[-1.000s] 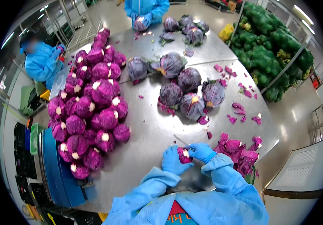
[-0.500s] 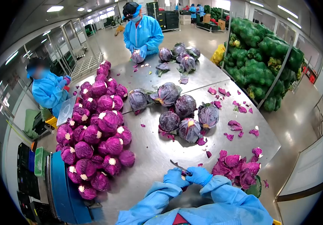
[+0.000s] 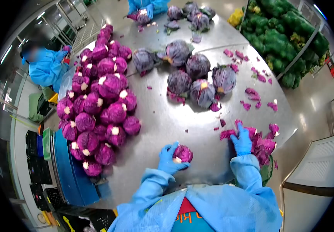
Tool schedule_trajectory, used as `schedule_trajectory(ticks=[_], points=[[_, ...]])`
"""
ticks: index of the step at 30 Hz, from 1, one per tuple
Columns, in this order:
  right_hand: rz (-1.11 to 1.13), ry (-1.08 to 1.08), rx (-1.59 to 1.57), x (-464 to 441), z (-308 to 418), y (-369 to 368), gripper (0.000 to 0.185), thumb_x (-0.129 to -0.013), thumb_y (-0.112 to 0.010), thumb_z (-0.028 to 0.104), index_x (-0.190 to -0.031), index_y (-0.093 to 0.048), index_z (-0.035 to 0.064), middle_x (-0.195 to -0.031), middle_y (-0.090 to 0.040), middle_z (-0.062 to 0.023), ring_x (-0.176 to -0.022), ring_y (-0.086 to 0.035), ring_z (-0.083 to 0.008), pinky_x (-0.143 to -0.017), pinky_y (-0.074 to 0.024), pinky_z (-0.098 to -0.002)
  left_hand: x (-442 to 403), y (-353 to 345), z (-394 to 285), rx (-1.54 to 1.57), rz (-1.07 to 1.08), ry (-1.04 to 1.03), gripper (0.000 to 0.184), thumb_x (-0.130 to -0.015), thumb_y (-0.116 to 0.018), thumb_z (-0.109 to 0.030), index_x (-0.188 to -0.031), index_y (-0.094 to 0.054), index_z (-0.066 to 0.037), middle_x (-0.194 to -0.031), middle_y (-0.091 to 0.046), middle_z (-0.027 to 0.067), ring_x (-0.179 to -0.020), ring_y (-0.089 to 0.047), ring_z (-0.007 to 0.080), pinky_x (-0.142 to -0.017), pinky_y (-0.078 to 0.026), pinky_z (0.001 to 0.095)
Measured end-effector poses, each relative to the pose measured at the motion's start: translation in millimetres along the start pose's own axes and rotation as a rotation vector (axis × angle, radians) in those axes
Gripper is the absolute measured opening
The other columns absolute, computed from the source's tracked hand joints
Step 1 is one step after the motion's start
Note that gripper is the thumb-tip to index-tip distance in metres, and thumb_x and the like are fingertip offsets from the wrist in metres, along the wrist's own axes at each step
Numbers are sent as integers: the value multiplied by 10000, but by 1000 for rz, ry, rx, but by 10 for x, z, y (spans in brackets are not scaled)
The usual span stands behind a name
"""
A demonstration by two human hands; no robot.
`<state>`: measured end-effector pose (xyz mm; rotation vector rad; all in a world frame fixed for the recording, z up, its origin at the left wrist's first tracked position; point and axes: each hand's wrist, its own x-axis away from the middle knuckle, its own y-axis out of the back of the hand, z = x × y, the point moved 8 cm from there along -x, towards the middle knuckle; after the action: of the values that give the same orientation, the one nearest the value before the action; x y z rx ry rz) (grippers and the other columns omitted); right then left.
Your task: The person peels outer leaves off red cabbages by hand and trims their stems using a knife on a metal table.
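Note:
My left hand [image 3: 170, 159] is closed around the side of a trimmed red cabbage [image 3: 184, 153], which is bright purple with a pale cut stem. It rests at or just over the steel table [image 3: 155, 131] near my body. To the right, my right hand [image 3: 242, 141] reaches over a heap of loose purple leaves [image 3: 263, 149], fingers apart and the forefinger stretched forward. Whether it touches a leaf is hard to make out. No knife can be seen now. Several untrimmed red cabbages [image 3: 203, 93] with dull outer leaves sit ahead of my hands.
A large pile of trimmed red cabbages [image 3: 109, 87] covers the table's left side. Leaf scraps [image 3: 252, 92] lie along the right. One co-worker [image 3: 147, 5] handles a cabbage across the table; another person [image 3: 47, 65] is at left. Green net sacks [image 3: 287, 34] fill a rack at right.
My hands have parted: the left now holds the cabbage to the left, the right has moved over the leaf heap. The knife seen earlier is out of sight. The view has tilted down.

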<state>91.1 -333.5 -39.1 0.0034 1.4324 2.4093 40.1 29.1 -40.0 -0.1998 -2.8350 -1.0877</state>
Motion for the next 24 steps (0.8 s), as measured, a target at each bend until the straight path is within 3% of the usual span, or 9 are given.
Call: schedule_trajectory(ticks=[1, 4, 7, 9, 13, 14, 17, 21, 24], points=[[-66, -32, 76, -1, 55, 115, 438, -856, -627, 156, -1284, -536, 128, -971, -603, -116, -795, -619, -287, -707, -508, -389, -23, 23, 94, 134, 26, 6, 1067, -480, -900, -445, -1395, -436, -150, -1279, -433, 202, -1196, -426, 365, -1054, -342, 450], [-12, 3, -241, 101, 153, -83, 422, -850, -645, 131, -1265, -566, 122, -909, -596, -100, -755, -598, -210, -696, -501, -322, 3, 17, 203, 175, 52, 25, 1202, -470, -909, -451, -1440, -312, -68, -1351, -390, 214, -1241, -393, 375, -1080, -327, 437], [437, -73, -658, 414, 536, -818, 379, -853, -674, 193, -1224, -625, 134, -918, -608, 16, -744, -528, -85, -701, -467, -248, -5, 36, 96, 43, 93, -9, 1226, -467, -906, -469, -1429, -296, -16, -1368, -390, 211, -1270, -393, 373, -1093, -320, 427], [722, -109, -794, 617, 1099, -928, 444, -837, -702, 277, -1251, -610, 144, -922, -612, 0, -809, -542, -96, -767, -457, -250, -6, 44, 53, -7, 125, -63, 1214, -477, -898, -485, -1418, -305, 0, -1371, -394, 212, -1279, -394, 375, -1099, -316, 423], [874, 142, -656, 679, 1580, -1170, 506, -819, -728, 311, -1282, -592, 158, -933, -620, -32, -839, -561, -129, -786, -473, -274, 5, -6, 209, 92, 110, -153, 1136, -547, -859, -514, -1416, -316, -23, -1390, -354, 231, -1284, -366, 392, -1101, -300, 443], [922, 41, -779, 686, 1570, -1257, 516, -799, -757, 252, -1272, -596, 123, -904, -624, 9, -746, -511, -85, -712, -443, -226, 3, -12, 238, 127, 96, -165, 1112, -570, -846, -518, -1419, -317, -34, -1399, -335, 238, -1287, -354, 395, -1100, -296, 452], [1186, -272, -849, 786, 1487, -1415, 525, -798, -765, 245, -1267, -591, 86, -955, -628, -2, -766, -521, -83, -722, -449, -228, 30, 63, 164, -10, -16, -155, 954, -623, -824, -495, -1357, -423, -37, -1375, -374, 234, -1279, -376, 385, -1095, -306, 450], [1194, -259, -930, 855, 1415, -1489, 545, -794, -770, 306, -1246, -597, 55, -1033, -660, -53, -882, -586, -112, -819, -479, -256, 126, 395, -392, -7, -248, -285, 644, -758, -766, -374, -1261, -537, -43, -1304, -465, 205, -1181, -482, 335, -1025, -386, 448], [1239, -344, -1087, 976, 1379, -1565, 543, -785, -779, 303, -1231, -604, 48, -1062, -651, -51, -931, -578, -115, -834, -465, -249, 377, 751, -1328, 587, 114, -546, 618, -771, -755, -356, -1250, -538, -31, -1288, -476, 206, -1169, -490, 342, -1017, -392, 446]])
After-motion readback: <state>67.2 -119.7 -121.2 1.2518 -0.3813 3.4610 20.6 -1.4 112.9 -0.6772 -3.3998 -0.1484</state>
